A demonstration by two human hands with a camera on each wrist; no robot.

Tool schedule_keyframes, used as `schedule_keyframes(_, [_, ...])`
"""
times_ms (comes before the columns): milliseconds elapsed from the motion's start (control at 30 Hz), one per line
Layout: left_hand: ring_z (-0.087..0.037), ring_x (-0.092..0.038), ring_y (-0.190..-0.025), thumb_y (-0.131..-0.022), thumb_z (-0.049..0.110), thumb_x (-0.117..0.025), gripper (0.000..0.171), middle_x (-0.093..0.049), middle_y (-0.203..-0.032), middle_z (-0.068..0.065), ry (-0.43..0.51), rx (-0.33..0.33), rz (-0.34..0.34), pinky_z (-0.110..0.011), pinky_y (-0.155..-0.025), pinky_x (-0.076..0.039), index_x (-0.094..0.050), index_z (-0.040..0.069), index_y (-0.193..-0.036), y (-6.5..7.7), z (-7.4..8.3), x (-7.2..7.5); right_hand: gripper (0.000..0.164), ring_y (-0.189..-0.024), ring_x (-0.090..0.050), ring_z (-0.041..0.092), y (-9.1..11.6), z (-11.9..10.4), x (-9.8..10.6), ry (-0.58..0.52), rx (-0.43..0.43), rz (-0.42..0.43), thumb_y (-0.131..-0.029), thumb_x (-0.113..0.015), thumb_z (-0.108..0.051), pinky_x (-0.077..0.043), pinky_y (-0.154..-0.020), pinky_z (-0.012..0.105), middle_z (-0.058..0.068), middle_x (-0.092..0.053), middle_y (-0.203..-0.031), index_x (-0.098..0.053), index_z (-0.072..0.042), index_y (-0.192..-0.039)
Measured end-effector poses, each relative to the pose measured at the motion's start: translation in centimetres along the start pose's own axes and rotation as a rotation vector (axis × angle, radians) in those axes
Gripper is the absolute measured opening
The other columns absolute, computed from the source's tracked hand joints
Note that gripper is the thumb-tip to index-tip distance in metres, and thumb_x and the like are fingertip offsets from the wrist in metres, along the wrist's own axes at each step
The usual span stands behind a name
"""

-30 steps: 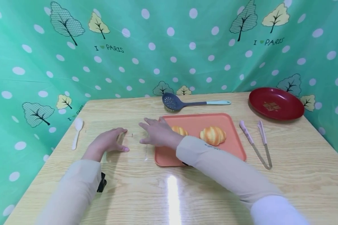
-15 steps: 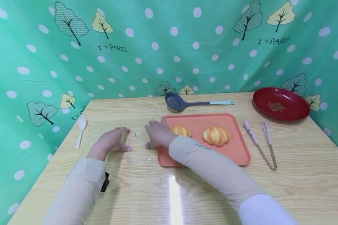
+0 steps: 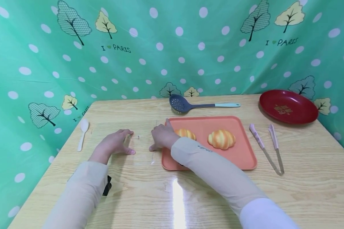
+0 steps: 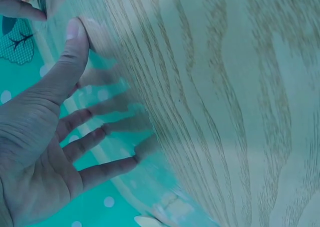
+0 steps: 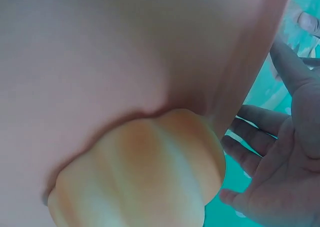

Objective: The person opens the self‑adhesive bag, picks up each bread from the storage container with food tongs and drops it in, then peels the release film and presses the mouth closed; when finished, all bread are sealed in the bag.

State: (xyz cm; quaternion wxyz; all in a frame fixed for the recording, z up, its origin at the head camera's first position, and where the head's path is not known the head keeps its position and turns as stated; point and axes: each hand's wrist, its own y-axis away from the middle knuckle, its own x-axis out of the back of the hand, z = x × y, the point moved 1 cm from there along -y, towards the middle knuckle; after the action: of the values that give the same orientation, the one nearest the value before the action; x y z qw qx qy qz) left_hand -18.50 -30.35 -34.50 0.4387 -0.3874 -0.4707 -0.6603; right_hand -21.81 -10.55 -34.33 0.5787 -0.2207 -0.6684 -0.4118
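Transparent, glossy, plastic-looking sheet (image 3: 141, 143) lies between the left hand (image 3: 111, 144) at nine o'clock and the right hand (image 3: 164, 137) at three, fingers loose, clasping nothing. A low right-hand backswing could knock the golden, ridged croissant (image 3: 187, 134) on the pink rectangular tray (image 3: 202, 124).

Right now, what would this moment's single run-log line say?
left hand: spread, left of pink tray | right hand: at tray's left edge | tray: two croissants | tongs: right of tray

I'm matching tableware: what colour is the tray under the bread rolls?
The tray is salmon pink, clearest in the head view.
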Motion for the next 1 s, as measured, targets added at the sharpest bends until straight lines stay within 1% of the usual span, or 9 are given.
schedule_keyframes(167, [-0.054, -0.042, -0.134, -0.076, 0.042, -0.088, 0.093, -0.041, -0.149, -0.035, -0.011, -0.021, -0.001, -0.065, -0.109, -0.037, -0.046, -0.002, -0.147, -0.2, 0.1, 0.1, 0.066, -0.136, -0.049, 0.022, 0.0, 0.1, 0.1, 0.003, -0.018, -0.004, -0.09, -0.068, -0.062, -0.01, -0.125, 0.052, 0.001, -0.059, -0.142, -0.063, -0.017, -0.138])
schedule_keyframes(333, [-0.053, -0.041, -0.136, -0.077, 0.044, -0.087, 0.092, -0.041, -0.15, -0.033, 0.007, -0.029, -0.003, -0.066, -0.109, -0.036, -0.047, 0.0, -0.148, -0.3, -0.3, 0.2, 0.062, -0.131, -0.052, 0.02, 0.0, 0.0, 0.0, 0.032, -0.028, 0.016, -0.089, -0.069, -0.063, -0.014, -0.124, 0.05, 0.001, -0.063, -0.137, -0.067, -0.017, -0.13])
schedule_keyframes(500, [-0.053, -0.039, -0.137, -0.076, 0.049, -0.086, 0.095, -0.041, -0.151, -0.031, 0.0, -0.03, -0.032, -0.066, -0.109, -0.035, -0.047, 0.001, -0.148, -0.2, -0.5, 0.6, 0.064, -0.127, -0.053, 0.019, -0.2, -0.3, -0.2, 0.065, -0.034, 0.009, -0.089, -0.067, -0.065, -0.02, -0.121, 0.049, 0.0, -0.063, -0.135, -0.066, -0.018, -0.132])
schedule_keyframes(633, [-0.054, -0.036, -0.139, -0.074, 0.056, -0.085, 0.1, -0.039, -0.153, -0.03, -0.045, -0.008, -0.043, -0.073, -0.109, -0.029, -0.047, 0.003, -0.149, -0.2, -0.4, 1.1, 0.065, -0.126, -0.055, 0.019, -0.3, -0.5, -0.2, 0.089, -0.041, 0.011, -0.088, -0.066, -0.066, -0.024, -0.12, 0.047, -0.001, -0.063, -0.135, -0.066, -0.019, -0.133])
schedule_keyframes(700, [-0.054, -0.037, -0.138, -0.073, 0.058, -0.085, 0.097, -0.04, -0.153, -0.03, -0.072, -0.019, -0.014, -0.075, -0.107, -0.029, -0.051, 0.004, -0.146, -0.5, -0.3, 1.3, 0.066, -0.126, -0.054, 0.018, -0.2, -0.6, -0.2, 0.104, -0.044, 0.009, -0.088, -0.066, -0.067, -0.026, -0.119, 0.046, -0.001, -0.063, -0.136, -0.065, -0.02, -0.134])
schedule_keyframes(733, [-0.054, -0.038, -0.137, -0.073, 0.058, -0.085, 0.095, -0.041, -0.152, -0.031, -0.087, -0.037, 0.011, -0.075, -0.107, -0.03, -0.054, 0.004, -0.144, -0.6, -0.3, 1.3, 0.066, -0.126, -0.055, 0.018, -0.2, -0.7, -0.1, 0.112, -0.045, 0.01, -0.088, -0.066, -0.067, -0.027, -0.118, 0.045, -0.002, -0.063, -0.135, -0.066, -0.02, -0.134])
schedule_keyframes(867, [-0.053, -0.043, -0.134, -0.077, 0.047, -0.086, 0.078, -0.045, -0.149, -0.031, -0.077, -0.123, 0.103, -0.067, -0.108, -0.036, -0.062, 0.003, -0.137, -1.1, -0.3, 1.3, 0.067, -0.125, -0.055, 0.018, 0.0, -0.8, 0.0, 0.131, -0.043, 0.011, -0.088, -0.065, -0.068, -0.03, -0.116, 0.043, -0.002, -0.063, -0.135, -0.065, -0.021, -0.135])
schedule_keyframes(933, [-0.052, -0.045, -0.133, -0.079, 0.04, -0.086, 0.069, -0.048, -0.148, -0.029, -0.066, -0.154, 0.124, -0.065, -0.109, -0.037, -0.065, 0.004, -0.134, -1.1, -0.3, 1.2, 0.066, -0.124, -0.055, 0.017, -0.1, -0.8, -0.1, 0.129, -0.043, 0.014, -0.088, -0.066, -0.068, -0.032, -0.114, 0.042, -0.002, -0.063, -0.135, -0.066, -0.021, -0.134])
schedule_keyframes(1000, [-0.05, -0.048, -0.131, -0.079, 0.035, -0.087, 0.063, -0.052, -0.145, -0.026, -0.086, -0.166, 0.131, -0.067, -0.108, -0.036, -0.067, 0.006, -0.132, -1.2, -0.4, 1.1, 0.065, -0.123, -0.056, 0.017, -0.2, -0.7, -0.2, 0.123, -0.045, 0.019, -0.087, -0.066, -0.067, -0.034, -0.112, 0.04, -0.002, -0.063, -0.133, -0.066, -0.021, -0.133])
